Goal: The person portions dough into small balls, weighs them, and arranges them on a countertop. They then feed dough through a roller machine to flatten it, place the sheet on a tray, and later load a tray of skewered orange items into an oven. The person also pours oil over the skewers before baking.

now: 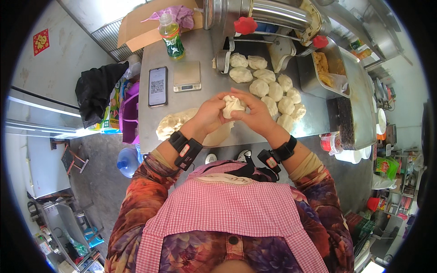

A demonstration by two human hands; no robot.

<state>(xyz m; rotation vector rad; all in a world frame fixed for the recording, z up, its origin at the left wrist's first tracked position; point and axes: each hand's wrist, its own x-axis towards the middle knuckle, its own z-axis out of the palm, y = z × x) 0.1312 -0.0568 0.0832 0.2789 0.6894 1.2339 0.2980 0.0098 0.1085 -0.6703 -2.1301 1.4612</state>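
Above the near part of the steel table (148,123), both my hands are closed around a piece of dough (233,106) with gathered folds on top. My left hand (211,114) cups it from the left, and my right hand (257,115) grips its other side with thumb and fingers. Below my left wrist lies a larger pale lump of dough (169,124), partly hidden by my arm. Several rounded dough pieces (275,92) sit close together on the table, just right of and beyond my right hand.
A metal roller machine (282,13) stands at the back. Left of it are a green-labelled bottle (173,43), a small scale (187,75), a phone (157,86) and a cardboard box (136,34). At right are a deep pan (314,82) of orange-brown food and stacked dark trays (348,120).
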